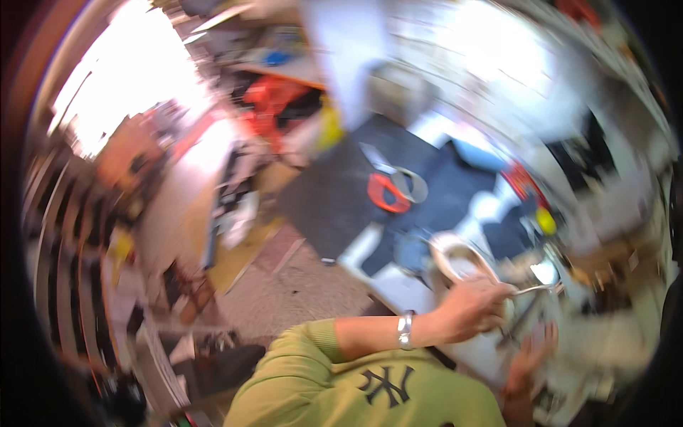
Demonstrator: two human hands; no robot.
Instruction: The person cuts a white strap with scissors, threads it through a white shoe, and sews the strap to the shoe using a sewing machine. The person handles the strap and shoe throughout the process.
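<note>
My left hand (473, 311), with a metal watch (405, 329) at its wrist, reaches across to the right and is closed round a thin, pale metal rod (530, 290). The rod's far end lies near a bright, shiny spot, and its kind is unclear. Just beyond the hand is a round, tan-rimmed ring (445, 249), perhaps a roll of tape. Lower right, my right hand (535, 352) is raised with its fingers stretched out; it is blurred, and nothing shows in it. Scissors (389, 193) with an orange loop and a pale loop lie farther off on dark sheet material (341, 178).
A red object (524, 183) and a yellow round thing (546, 220) sit at the table's right side. A grey-white block (398, 92) stands at its far end. Shelving with red items (267, 107) is beyond. A striped slatted surface (67, 263) runs along the left.
</note>
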